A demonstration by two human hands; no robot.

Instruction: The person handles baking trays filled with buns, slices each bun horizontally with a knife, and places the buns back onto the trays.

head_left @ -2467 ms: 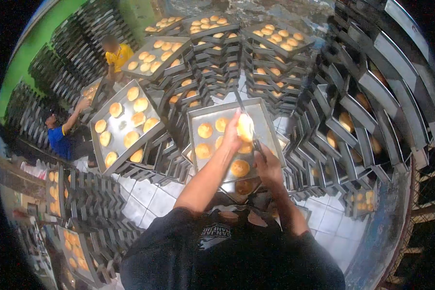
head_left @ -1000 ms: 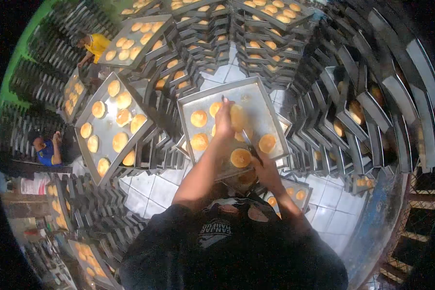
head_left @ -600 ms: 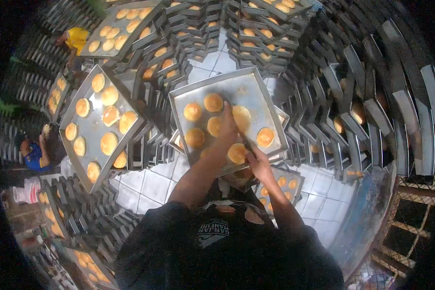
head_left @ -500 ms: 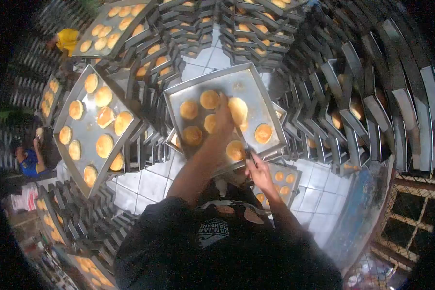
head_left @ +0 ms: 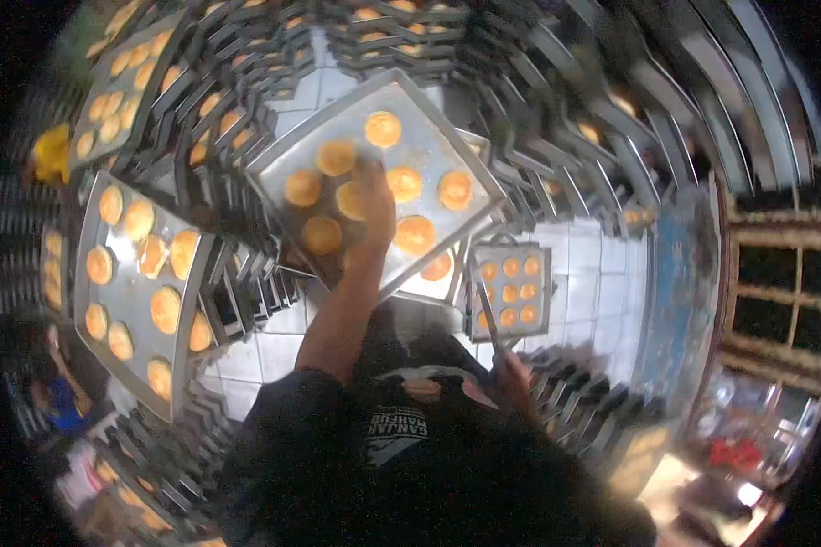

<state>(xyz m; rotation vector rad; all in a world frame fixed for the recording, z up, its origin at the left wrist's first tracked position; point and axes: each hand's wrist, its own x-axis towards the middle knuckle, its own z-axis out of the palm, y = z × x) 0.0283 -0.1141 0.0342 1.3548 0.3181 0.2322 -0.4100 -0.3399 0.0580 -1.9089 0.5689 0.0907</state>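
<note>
My left hand [head_left: 376, 202] is over a metal baking tray [head_left: 287, 150] of round golden-brown buns, with a bun [head_left: 403, 184] just to its right. Motion smears its fingers, so their grip cannot be made out. Another bun [head_left: 383, 129] sits near the tray's far corner, above the hand. Off the tray, low on the right, my right hand [head_left: 513, 374] is closed around a long narrow knife-like tool [head_left: 486, 305]. Its thin blade points up and away from me; blur hides whether it is a knife or a spatula.
A second bun tray [head_left: 129, 296] juts out at the left. Lower down on the right is a smaller-looking tray [head_left: 540, 292] of buns. Stacked trays [head_left: 611, 100] surround me. White floor tiles [head_left: 584, 255] show between them. A person in blue [head_left: 64, 406] is at far left.
My right hand has drawn back toward me with the tool, away from the tray. My left hand has shifted left in view. The view has turned, and the buns' arrangement on the right differs.
</note>
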